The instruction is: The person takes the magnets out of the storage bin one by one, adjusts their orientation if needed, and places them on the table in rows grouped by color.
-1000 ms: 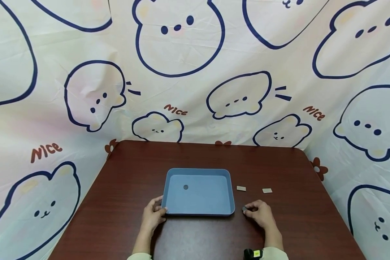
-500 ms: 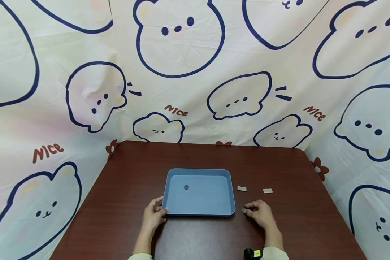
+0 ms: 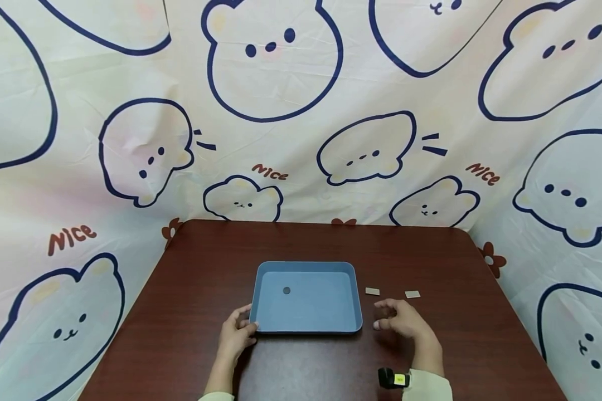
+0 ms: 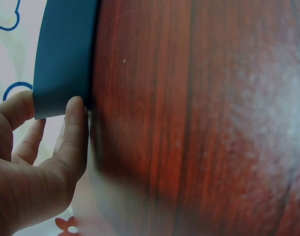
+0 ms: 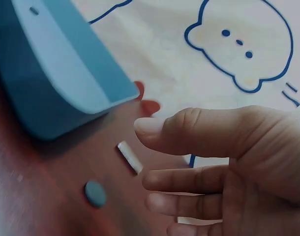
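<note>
A blue rectangular tray (image 3: 308,303) lies on the table with one small dark grey disc (image 3: 286,290) inside, left of its middle. At the tray's near left corner my left hand (image 3: 237,331) grips it, thumb on the near wall and fingers at the left side; the left wrist view shows them about the tray's corner (image 4: 66,64). To the right of the tray hovers my right hand (image 3: 408,323), fingers spread from the thumb and holding nothing. Another grey-green disc (image 5: 95,193) rests on the table by that hand in the right wrist view.
Two small pale rectangular pieces, a left one (image 3: 372,291) and a right one (image 3: 412,294), lie beyond my right hand. The dark red-brown wooden table (image 3: 331,367) carries everything. Behind and beside it hangs a cloth (image 3: 301,139) printed with cartoon bears.
My right hand has let go of the disc it pinched beside the tray. Its fingers have parted and it has lifted slightly. The left hand stays at the tray corner.
</note>
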The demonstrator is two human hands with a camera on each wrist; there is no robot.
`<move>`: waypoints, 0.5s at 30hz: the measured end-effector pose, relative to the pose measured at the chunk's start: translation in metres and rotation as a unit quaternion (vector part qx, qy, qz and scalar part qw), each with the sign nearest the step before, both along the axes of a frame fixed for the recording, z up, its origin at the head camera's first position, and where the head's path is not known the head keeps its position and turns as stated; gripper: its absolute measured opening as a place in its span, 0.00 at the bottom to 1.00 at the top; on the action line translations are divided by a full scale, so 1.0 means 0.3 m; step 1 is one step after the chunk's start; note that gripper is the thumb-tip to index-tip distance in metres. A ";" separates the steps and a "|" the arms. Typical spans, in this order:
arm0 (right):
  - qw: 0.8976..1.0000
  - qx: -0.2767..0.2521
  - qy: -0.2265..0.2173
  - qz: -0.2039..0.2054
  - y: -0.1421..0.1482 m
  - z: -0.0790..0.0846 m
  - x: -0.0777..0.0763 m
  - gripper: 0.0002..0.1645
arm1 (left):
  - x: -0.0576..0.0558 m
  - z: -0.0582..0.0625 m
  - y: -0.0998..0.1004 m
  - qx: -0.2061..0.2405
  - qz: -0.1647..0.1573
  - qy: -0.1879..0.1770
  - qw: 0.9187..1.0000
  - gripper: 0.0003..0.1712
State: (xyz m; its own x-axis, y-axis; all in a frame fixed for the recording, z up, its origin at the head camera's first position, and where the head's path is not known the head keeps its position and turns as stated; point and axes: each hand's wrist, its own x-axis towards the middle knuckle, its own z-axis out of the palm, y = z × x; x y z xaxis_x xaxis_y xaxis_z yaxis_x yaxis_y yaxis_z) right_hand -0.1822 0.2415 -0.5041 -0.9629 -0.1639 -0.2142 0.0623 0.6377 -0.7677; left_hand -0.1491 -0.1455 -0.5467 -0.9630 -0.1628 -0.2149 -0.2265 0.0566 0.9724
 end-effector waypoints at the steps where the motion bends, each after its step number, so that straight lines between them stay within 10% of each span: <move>1: 1.000 -0.004 0.000 0.002 -0.003 0.007 -0.004 0.27 | 0.000 -0.002 0.001 0.000 0.001 0.000 1.000 0.28; 15: 0.997 -0.039 0.047 0.044 -0.099 0.059 -0.071 0.26 | -0.002 -0.007 -0.005 0.005 0.002 -0.001 1.000 0.29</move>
State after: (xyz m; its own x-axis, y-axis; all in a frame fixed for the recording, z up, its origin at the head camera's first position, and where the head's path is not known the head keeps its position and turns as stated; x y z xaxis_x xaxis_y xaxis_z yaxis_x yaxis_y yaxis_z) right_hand -0.2036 0.2117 -0.4865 -0.9596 -0.2604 -0.1069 -0.0655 0.5757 -0.8151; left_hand -0.1497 -0.1470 -0.5488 -0.9617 -0.1648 -0.2188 -0.2292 0.0466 0.9723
